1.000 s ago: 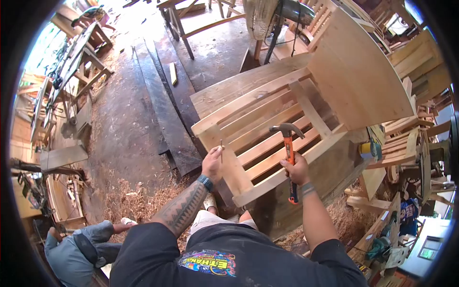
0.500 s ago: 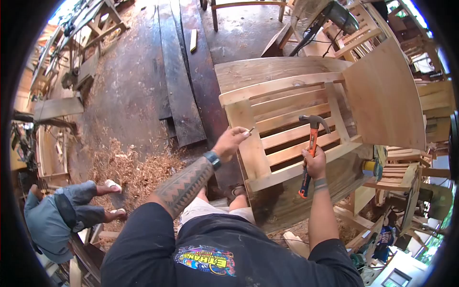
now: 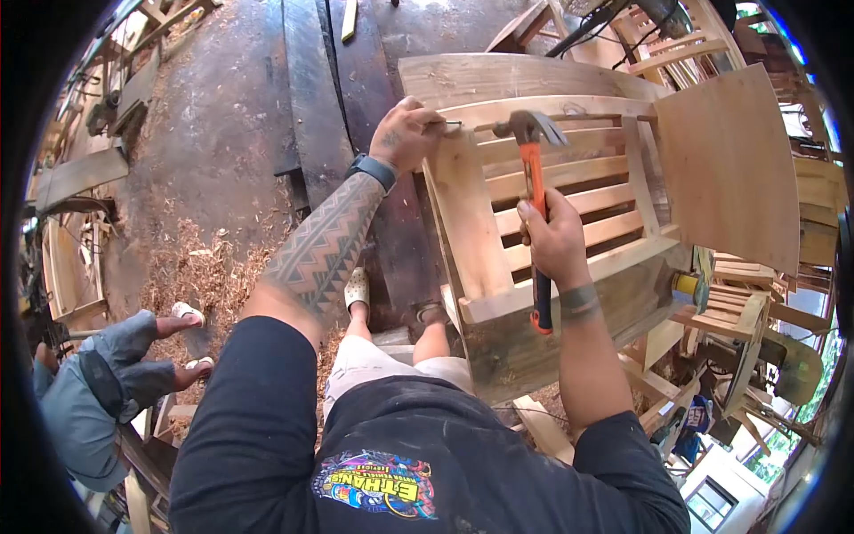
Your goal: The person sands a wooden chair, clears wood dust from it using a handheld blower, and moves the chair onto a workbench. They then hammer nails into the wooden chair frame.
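My left hand [image 3: 409,136] is pinched on a small metal nail [image 3: 454,123], at the far left corner of a slatted wooden frame [image 3: 471,214]. Whether the nail's tip touches the wood I cannot tell. My right hand [image 3: 556,233] is wrapped round the orange and black handle of a claw hammer [image 3: 536,169]. The hammer's head is raised above the frame's slats, a little to the right of the nail. Under the frame lies a broad wooden panel [image 3: 498,76], and another flat board [image 3: 729,169] adjoins its right end.
A yellow roll [image 3: 685,285] sits by the panel's right edge. Dark planks [image 3: 311,98] lie on the floor beyond, with wood shavings [image 3: 200,267] to the left. Another person [image 3: 98,392] is low at left. Chairs and slatted furniture [image 3: 738,311] crowd the right side.
My left hand has moved up and away with the nail, to the frame's far corner. My right hand has brought the hammer left and farther forward. The camera view has shifted.
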The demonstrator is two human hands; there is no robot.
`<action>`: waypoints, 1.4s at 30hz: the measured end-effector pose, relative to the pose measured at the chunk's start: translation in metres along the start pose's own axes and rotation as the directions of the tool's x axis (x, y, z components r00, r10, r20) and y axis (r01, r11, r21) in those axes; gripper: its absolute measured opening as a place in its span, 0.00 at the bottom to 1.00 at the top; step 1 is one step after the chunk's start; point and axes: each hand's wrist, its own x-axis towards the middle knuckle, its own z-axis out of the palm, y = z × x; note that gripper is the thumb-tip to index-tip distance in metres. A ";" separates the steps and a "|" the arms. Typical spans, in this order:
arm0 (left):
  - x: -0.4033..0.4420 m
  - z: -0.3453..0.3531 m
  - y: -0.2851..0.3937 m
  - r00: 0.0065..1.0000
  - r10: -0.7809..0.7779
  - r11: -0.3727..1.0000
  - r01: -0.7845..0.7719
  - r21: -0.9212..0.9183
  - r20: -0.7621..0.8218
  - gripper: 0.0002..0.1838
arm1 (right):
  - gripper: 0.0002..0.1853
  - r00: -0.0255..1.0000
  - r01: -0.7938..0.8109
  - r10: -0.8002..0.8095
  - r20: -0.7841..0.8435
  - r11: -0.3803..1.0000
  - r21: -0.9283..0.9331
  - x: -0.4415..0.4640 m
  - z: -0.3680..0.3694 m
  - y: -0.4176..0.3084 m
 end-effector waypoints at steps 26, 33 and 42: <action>-0.005 0.008 -0.005 0.997 -0.077 0.988 0.075 -0.138 -0.014 0.05 | 0.12 0.965 0.261 -0.251 0.078 0.879 -0.400 0.031 0.030 -0.015; -0.005 0.006 -0.005 0.999 -0.033 0.995 0.033 -0.092 0.007 0.06 | 0.14 0.877 0.432 -0.473 -0.087 0.854 -0.292 0.002 0.022 -0.079; -0.007 0.003 -0.005 0.996 -0.084 0.988 0.089 -0.129 0.044 0.07 | 0.10 0.957 0.268 -0.288 -0.024 0.915 -0.302 0.021 0.019 -0.034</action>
